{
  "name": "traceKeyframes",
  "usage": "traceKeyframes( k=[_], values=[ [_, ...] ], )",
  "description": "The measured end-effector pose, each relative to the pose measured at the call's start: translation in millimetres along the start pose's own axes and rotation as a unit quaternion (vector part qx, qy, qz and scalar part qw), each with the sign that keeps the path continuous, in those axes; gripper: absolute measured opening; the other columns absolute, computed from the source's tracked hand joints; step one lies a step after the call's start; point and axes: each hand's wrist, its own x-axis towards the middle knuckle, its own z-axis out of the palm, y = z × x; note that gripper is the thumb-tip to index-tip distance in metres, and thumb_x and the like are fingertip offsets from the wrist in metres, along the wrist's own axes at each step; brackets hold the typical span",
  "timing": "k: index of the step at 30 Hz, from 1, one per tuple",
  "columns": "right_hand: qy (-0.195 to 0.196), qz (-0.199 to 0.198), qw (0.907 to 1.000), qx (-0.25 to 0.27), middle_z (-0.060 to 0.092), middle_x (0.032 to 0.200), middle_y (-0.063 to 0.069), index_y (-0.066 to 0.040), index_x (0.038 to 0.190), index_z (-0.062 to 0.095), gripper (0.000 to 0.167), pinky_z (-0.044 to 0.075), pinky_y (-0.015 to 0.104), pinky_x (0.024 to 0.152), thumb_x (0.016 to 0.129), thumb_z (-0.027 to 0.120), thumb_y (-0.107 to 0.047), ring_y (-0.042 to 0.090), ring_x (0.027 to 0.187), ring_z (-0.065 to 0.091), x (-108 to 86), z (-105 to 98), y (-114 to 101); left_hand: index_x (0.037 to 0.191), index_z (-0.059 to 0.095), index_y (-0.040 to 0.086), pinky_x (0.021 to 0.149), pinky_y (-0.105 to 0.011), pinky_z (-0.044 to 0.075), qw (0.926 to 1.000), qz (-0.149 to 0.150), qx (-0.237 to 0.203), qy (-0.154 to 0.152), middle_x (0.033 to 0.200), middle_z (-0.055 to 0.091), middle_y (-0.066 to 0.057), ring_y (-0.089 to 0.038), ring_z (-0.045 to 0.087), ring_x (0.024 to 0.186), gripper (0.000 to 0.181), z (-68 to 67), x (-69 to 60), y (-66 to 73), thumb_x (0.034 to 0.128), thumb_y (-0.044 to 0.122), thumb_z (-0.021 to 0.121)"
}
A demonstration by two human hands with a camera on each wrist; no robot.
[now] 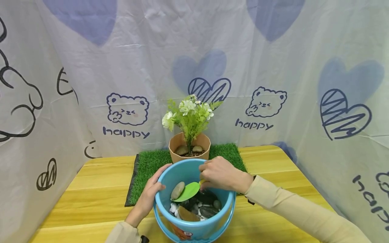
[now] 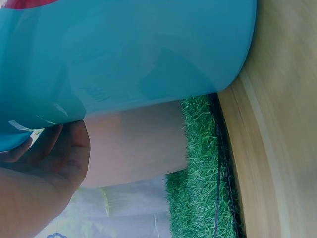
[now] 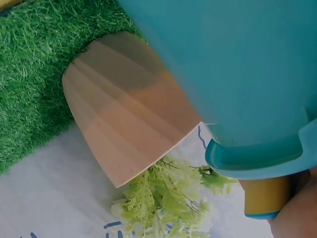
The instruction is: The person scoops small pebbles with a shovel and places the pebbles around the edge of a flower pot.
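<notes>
A light-blue bucket (image 1: 179,172) stands at the table's front, holding dark, brown and white stones (image 1: 188,214). My left hand (image 1: 148,194) grips its left rim, thumb inside and fingers along the outside; the left wrist view shows this hand (image 2: 54,168) against the bucket wall. Over the bucket's mouth, my right hand (image 1: 220,173) holds a toy shovel with a green blade (image 1: 192,189). Its yellow handle (image 3: 267,196) with a blue end shows in the right wrist view. A pale oval stone (image 1: 177,191) lies at the blade's far left end; whether the blade carries it is unclear.
Behind the bucket, a tan flowerpot (image 1: 174,144) with white flowers, green leaves and two stones stands on an artificial grass mat (image 1: 149,168). Beneath is a yellow wooden table (image 1: 91,192). A printed white cloth (image 1: 158,67) hangs around the back and sides.
</notes>
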Motion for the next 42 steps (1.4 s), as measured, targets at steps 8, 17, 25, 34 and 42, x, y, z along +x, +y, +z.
traceKeyframes(
  k=[8, 17, 25, 34, 42],
  values=[
    [0.012, 0.0, 0.9996, -0.026, 0.058, 0.071, -0.013, -0.029, 0.07, 0.073, 0.026, 0.043, 0.024, 0.054, 0.074, 0.072, -0.054, 0.006, 0.065, 0.057, 0.7, 0.6, 0.6, 0.15, 0.038, 0.023, 0.097, -0.052, 0.047, 1.0, 0.0, -0.002, 0.001, 0.15, 0.043, -0.016, -0.043, 0.047, 0.131, 0.069, -0.2, 0.0, 0.5, 0.0825, 0.008, 0.038],
    [0.038, 0.009, 0.9992, 0.002, 0.054, 0.071, -0.013, -0.029, 0.072, 0.07, 0.023, 0.043, 0.023, 0.057, 0.076, 0.072, -0.052, 0.007, 0.07, 0.053, -3.9, -2.8, 11.7, 0.149, 0.038, 0.024, 0.093, -0.05, 0.049, 0.9999, -0.006, -0.009, 0.002, 0.149, 0.043, -0.017, -0.043, 0.047, 0.13, 0.069, 0.0, -0.6, 1.0, 0.0821, 0.008, 0.038],
    [0.066, 0.018, 0.9968, 0.041, 0.052, 0.069, -0.012, -0.03, 0.07, 0.067, 0.022, 0.042, 0.021, 0.056, 0.078, 0.071, -0.05, 0.006, 0.074, 0.054, -7.8, -0.2, 24.1, 0.15, 0.038, 0.023, 0.093, -0.05, 0.05, 0.9999, -0.006, -0.016, -0.002, 0.15, 0.043, -0.017, -0.043, 0.045, 0.132, 0.069, 0.0, -0.2, 0.6, 0.0824, 0.008, 0.038],
    [0.083, 0.024, 0.9958, 0.032, 0.057, 0.074, -0.011, -0.029, 0.076, 0.072, 0.02, 0.045, 0.022, 0.06, 0.078, 0.072, -0.049, 0.007, 0.075, 0.054, -5.8, 3.6, 24.7, 0.15, 0.038, 0.023, 0.095, -0.05, 0.049, 1.0, -0.004, -0.009, -0.001, 0.15, 0.042, -0.016, -0.042, 0.046, 0.132, 0.069, -0.5, 0.6, 0.4, 0.0828, 0.008, 0.038],
    [0.1, 0.032, 0.9941, 0.025, 0.064, 0.082, -0.01, -0.028, 0.078, 0.073, 0.021, 0.049, 0.023, 0.065, 0.079, 0.072, -0.049, 0.008, 0.083, 0.058, -8.9, 5.1, 22.7, 0.151, 0.037, 0.019, 0.095, -0.049, 0.048, 0.9999, -0.006, -0.012, -0.004, 0.151, 0.041, -0.016, -0.042, 0.045, 0.133, 0.069, -0.1, 0.0, 0.7, 0.0831, 0.008, 0.037]
  ],
)
